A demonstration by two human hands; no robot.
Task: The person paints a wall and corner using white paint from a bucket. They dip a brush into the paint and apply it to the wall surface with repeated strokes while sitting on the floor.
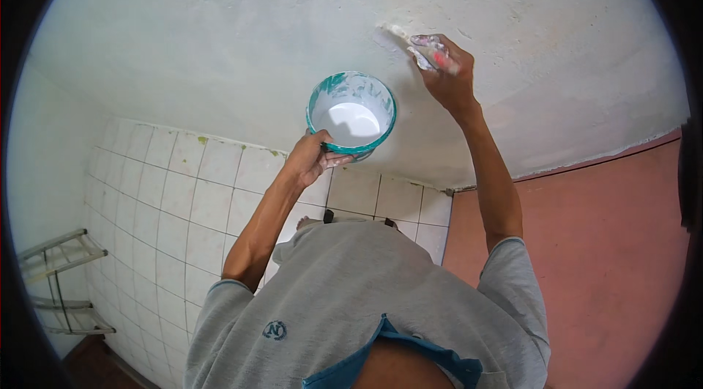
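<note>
My left hand (316, 155) grips the rim and side of a round bucket (391, 120) with a green rim. White paint (354, 122) lies in the bucket, and its inner wall is smeared with white. Up and to the right, my right hand (447, 67) is closed around a paintbrush (403, 37), whose white-coated bristles touch the pale plastered wall (247, 32). White smears cover some of the fingers and the brush handle, which shows a red patch. The handle is partly hidden by the fingers.
White floor tiles (170, 191) with green specks meet the foot of the wall. A reddish floor (582, 257) lies at the right, bordering the tiles. A metal ladder (66, 262) stands at the far left. My feet are on the tiles below the bucket.
</note>
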